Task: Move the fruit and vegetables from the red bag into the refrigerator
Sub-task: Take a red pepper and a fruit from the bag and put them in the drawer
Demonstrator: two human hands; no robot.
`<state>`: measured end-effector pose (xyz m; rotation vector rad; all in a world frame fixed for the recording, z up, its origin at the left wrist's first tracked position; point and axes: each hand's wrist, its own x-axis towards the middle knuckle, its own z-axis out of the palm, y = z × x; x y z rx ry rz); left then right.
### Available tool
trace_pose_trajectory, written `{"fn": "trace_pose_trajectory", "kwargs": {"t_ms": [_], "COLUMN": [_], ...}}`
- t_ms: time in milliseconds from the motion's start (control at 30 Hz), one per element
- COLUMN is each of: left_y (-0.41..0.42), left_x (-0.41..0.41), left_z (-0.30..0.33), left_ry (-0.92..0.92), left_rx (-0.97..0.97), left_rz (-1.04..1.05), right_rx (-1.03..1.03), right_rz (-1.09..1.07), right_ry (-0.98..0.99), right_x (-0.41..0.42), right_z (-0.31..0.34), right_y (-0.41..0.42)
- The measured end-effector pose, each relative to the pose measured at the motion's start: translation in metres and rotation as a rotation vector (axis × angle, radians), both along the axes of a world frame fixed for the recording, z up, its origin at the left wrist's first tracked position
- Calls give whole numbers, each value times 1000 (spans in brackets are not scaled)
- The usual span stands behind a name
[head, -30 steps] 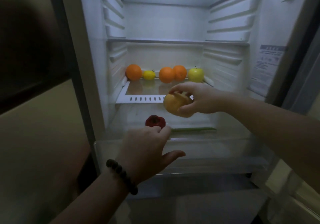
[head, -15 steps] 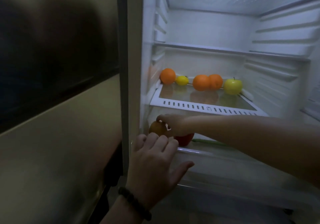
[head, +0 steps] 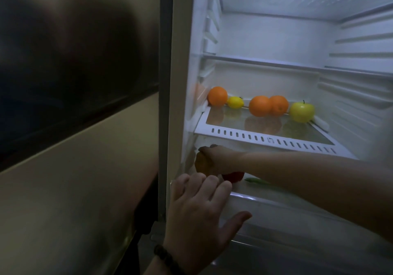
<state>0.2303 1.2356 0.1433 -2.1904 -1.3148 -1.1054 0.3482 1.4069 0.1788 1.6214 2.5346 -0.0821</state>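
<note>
The refrigerator stands open. My right hand (head: 221, 159) reaches under the glass shelf (head: 263, 139) into the clear drawer (head: 276, 202) and grips a yellow-orange fruit (head: 201, 164) at the drawer's far left. A red pepper (head: 232, 176) and a green vegetable (head: 258, 181) lie beside it in the drawer. My left hand (head: 200, 217) rests on the drawer's front rim, fingers straight over the edge. The shelf above carries an orange (head: 217, 96), a lemon (head: 235, 102), two more oranges (head: 268, 105) and a green apple (head: 302, 112). The red bag is out of view.
The refrigerator's left side wall (head: 180, 83) stands close to my left hand. Further left is a beige surface (head: 74, 189) with a dark band above it. An upper shelf (head: 276, 62) and ribbed inner walls are in view.
My right hand carried the yellow-orange fruit from in front of the shelf down into the drawer's left end. The view swung to the left. My left hand stays on the drawer rim.
</note>
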Motion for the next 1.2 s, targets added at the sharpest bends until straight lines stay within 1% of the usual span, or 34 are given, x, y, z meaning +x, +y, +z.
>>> {"fn": "trace_pose_trajectory", "kwargs": {"t_ms": [67,200,267,333,500,667,800,1000,1200], "left_y": [0,1,1,-1,-4,-8,-10,-16,-40], "left_x": [0,0,0,1,1,0,1,2,-6], "left_z": [0,-1,-1,0,4,7,9,11,6], "left_ry": [0,1,0,-2,5,-6,-17,-30,-37], "left_rx": [13,23,22,19,-2,-46,-80,-125,-166], "left_rz": [1,6,13,20,21,22,22,-9,-85], "right_rx": [36,6,13,26,-30,64,205,489,603], "right_rz": [-36,-91,-83,-61,-26,-137,-234,-395,-560], "right_ry": [-15,-31,-81,-116,-75,62,285,437,503], "right_x": [3,4,5,6,12,18,28,47,57], "right_z": [1,-3,0,5,39,68,73,41,5], "right_y": [5,8,4,-4,-53,-111,-160,-240,-304]}}
